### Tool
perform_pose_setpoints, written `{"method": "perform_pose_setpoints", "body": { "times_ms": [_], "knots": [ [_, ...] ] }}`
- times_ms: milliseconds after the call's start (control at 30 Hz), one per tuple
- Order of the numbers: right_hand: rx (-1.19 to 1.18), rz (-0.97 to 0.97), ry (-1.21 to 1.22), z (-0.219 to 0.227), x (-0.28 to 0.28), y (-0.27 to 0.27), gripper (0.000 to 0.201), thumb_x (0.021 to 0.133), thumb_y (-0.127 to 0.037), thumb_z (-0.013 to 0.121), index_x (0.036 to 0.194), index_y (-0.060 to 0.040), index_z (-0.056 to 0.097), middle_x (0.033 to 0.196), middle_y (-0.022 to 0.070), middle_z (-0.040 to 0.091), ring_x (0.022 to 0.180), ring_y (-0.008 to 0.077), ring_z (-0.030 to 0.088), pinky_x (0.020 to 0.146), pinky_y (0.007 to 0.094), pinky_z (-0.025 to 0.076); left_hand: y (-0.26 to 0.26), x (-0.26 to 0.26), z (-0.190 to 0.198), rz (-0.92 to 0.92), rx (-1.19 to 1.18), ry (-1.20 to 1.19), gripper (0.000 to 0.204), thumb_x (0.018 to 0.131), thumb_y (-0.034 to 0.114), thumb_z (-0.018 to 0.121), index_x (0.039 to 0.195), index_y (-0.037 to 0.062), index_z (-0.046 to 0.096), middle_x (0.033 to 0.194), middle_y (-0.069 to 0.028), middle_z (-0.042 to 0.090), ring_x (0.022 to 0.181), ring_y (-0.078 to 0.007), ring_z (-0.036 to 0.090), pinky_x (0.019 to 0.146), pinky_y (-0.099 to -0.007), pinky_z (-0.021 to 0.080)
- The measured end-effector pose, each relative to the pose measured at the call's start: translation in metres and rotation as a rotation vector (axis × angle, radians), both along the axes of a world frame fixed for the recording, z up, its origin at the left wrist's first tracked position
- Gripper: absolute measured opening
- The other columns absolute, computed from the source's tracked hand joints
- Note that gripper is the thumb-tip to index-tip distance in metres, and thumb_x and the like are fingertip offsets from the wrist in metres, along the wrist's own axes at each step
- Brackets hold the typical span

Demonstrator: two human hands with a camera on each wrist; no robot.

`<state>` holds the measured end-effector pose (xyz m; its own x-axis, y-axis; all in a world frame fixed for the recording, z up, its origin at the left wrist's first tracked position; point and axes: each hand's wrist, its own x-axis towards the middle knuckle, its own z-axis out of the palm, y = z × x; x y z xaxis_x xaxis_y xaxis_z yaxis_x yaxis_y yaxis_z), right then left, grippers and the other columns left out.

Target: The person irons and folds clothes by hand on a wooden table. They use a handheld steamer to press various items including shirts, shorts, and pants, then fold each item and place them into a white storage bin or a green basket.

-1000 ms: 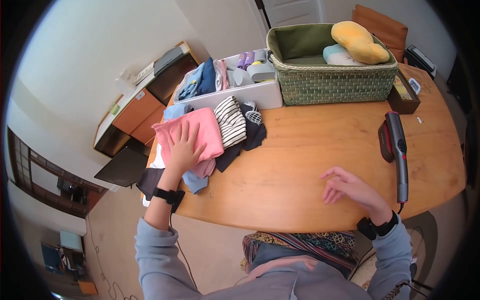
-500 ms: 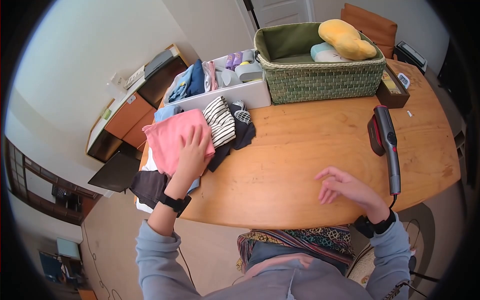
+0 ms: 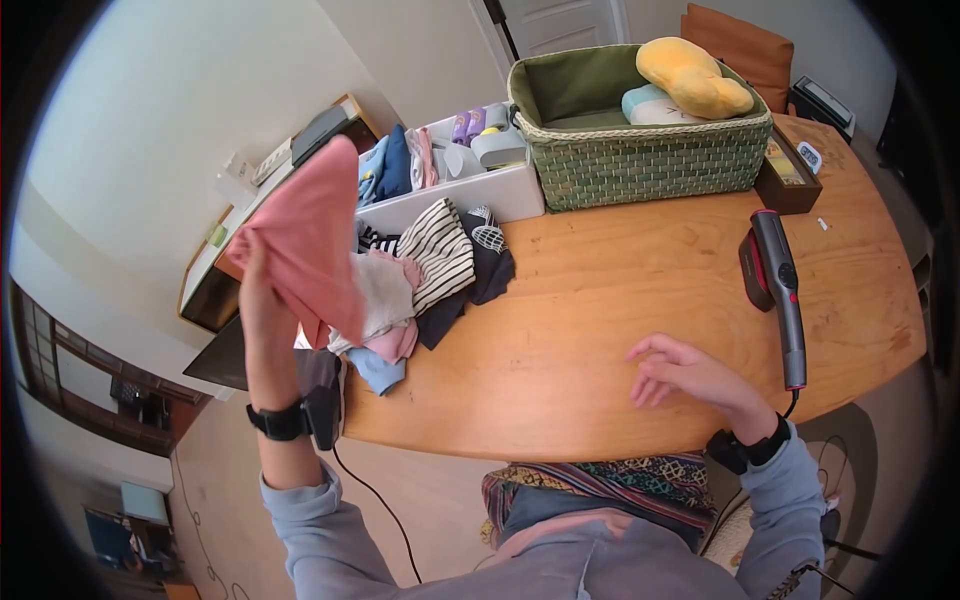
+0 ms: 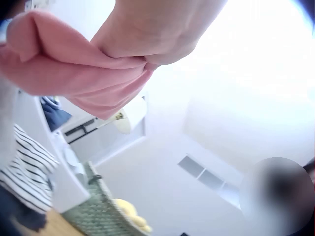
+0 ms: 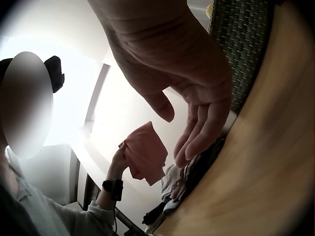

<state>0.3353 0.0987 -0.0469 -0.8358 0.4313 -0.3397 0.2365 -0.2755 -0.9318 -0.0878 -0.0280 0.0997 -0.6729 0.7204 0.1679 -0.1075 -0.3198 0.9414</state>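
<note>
Raised over the left end of the table, my left hand (image 3: 266,310) grips a pink folded garment (image 3: 312,235) by one corner, and the cloth hangs in loose folds. The left wrist view shows the pink cloth (image 4: 83,69) bunched in the fingers. Below it lies a pile of clothes: a light grey piece (image 3: 382,295), a black-and-white striped piece (image 3: 440,258), a dark navy piece (image 3: 490,262) and a light blue one (image 3: 378,372). My right hand (image 3: 690,375) hovers over the front of the table, fingers loosely bent and holding nothing.
Behind the pile stands a white bin (image 3: 500,195) of folded clothes. Beside it is a green woven basket (image 3: 640,170) with a yellow plush (image 3: 690,80). A handheld steamer (image 3: 785,300) with a cord lies at the right, near a small brown box (image 3: 795,195).
My left hand, which lay flat on the pink garment on the pile, has gripped it and lifted it up to the left, uncovering the grey piece. The right hand stays nearly where it was.
</note>
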Motion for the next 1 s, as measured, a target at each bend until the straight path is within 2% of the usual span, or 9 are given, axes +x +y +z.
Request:
{"method": "perform_pose_setpoints", "body": {
  "times_ms": [133,200,233,367,500,700,800,867,1000],
  "knots": [
    [0.06,0.04,0.103,-0.003,-0.026,-0.009,0.047,0.096,-0.025,0.049,0.137,-0.0088,0.032,0.118,0.0132,0.055,0.11,0.0195,0.054,0.087,0.0316,0.046,-0.006,0.063,0.024,-0.109,0.311,-0.014,0.014,0.098,0.029,0.047,0.097,0.0152,0.052,0.109,-0.0022,0.055,0.106,-0.0169,0.053,0.096,-0.0357,0.043],
    [0.097,0.015,0.189,-0.003,-0.038,-0.019,0.057,0.095,-0.027,0.051,0.142,-0.0094,0.025,0.13,0.0138,0.049,0.121,0.02,0.047,0.095,0.0342,0.042,-0.006,0.09,0.017,-0.468,0.362,-0.264,0.036,0.098,0.035,0.044,0.122,0.0073,0.045,0.126,-0.0054,0.049,0.118,-0.0183,0.046,0.102,-0.0365,0.038],
    [-0.131,0.038,0.375,-0.003,-0.042,-0.023,0.063,0.094,-0.029,0.053,0.144,-0.0089,0.02,0.136,0.0126,0.042,0.127,0.0198,0.041,0.101,0.0359,0.037,-0.002,0.102,0.008,-0.542,0.405,-0.354,0.038,0.098,0.036,0.043,0.125,0.0083,0.045,0.13,-0.0066,0.048,0.121,-0.0199,0.045,0.104,-0.0373,0.037],
    [-0.523,-0.146,0.654,0.002,-0.058,-0.038,0.079,0.09,-0.027,0.059,0.146,-0.0066,0.008,0.144,0.0087,0.031,0.135,0.0183,0.027,0.109,0.036,0.027,0.007,0.149,-0.033,-0.531,0.354,-0.555,0.041,0.098,0.036,0.041,0.128,0.0078,0.043,0.134,-0.0076,0.046,0.124,-0.0216,0.044,0.105,-0.038,0.036],
    [-0.632,-0.188,0.779,0.008,-0.046,-0.033,0.076,0.09,-0.027,0.06,0.145,-0.0042,0.013,0.143,0.009,0.034,0.133,0.0193,0.031,0.11,0.0348,0.027,0.012,0.158,-0.076,-0.587,0.206,-0.679,0.046,0.099,0.038,0.039,0.133,0.0073,0.039,0.137,-0.0089,0.044,0.126,-0.0244,0.042,0.107,-0.0409,0.033],
    [-0.261,-0.439,0.445,-0.011,-0.015,0.002,0.056,0.088,-0.008,0.055,0.138,0.0024,0.03,0.13,0.0088,0.048,0.116,0.019,0.051,0.1,0.0337,0.041,0.008,0.155,-0.109,-0.592,0.013,-0.578,0.052,0.097,0.033,0.043,0.141,0.007,0.03,0.139,-0.0089,0.042,0.125,-0.0248,0.045,0.103,-0.0409,0.037],
    [0.213,-0.468,0.195,-0.024,-0.003,0.021,0.055,0.089,-0.01,0.054,0.137,0.0014,0.031,0.124,0.008,0.053,0.109,0.0178,0.056,0.093,0.0326,0.045,0.012,0.144,-0.131,-0.735,-0.24,-0.537,0.057,0.095,0.029,0.047,0.143,0.0072,0.025,0.135,-0.007,0.046,0.121,-0.021,0.049,0.095,-0.0363,0.045],
    [0.574,-0.41,-0.046,-0.018,0.004,0.024,0.055,0.087,-0.012,0.057,0.136,-0.0004,0.033,0.121,0.0118,0.053,0.11,0.0222,0.054,0.093,0.0352,0.043,0.016,0.132,-0.159,-0.841,-0.807,0.024,0.06,0.094,0.025,0.05,0.145,0.0093,0.021,0.124,-0.0061,0.053,0.108,-0.0173,0.056,0.087,-0.033,0.048],
    [1.098,-0.407,-0.313,0.007,0.019,0.012,0.057,0.083,-0.015,0.06,0.134,-0.0023,0.038,0.12,0.0172,0.051,0.115,0.0304,0.048,0.098,0.0396,0.038,0.033,0.137,-0.165,-0.779,-0.841,0.352,0.07,0.092,0.025,0.056,0.147,0.0127,0.015,0.109,-0.0088,0.06,0.09,-0.0123,0.06,0.08,-0.0264,0.048]
  ]
}}
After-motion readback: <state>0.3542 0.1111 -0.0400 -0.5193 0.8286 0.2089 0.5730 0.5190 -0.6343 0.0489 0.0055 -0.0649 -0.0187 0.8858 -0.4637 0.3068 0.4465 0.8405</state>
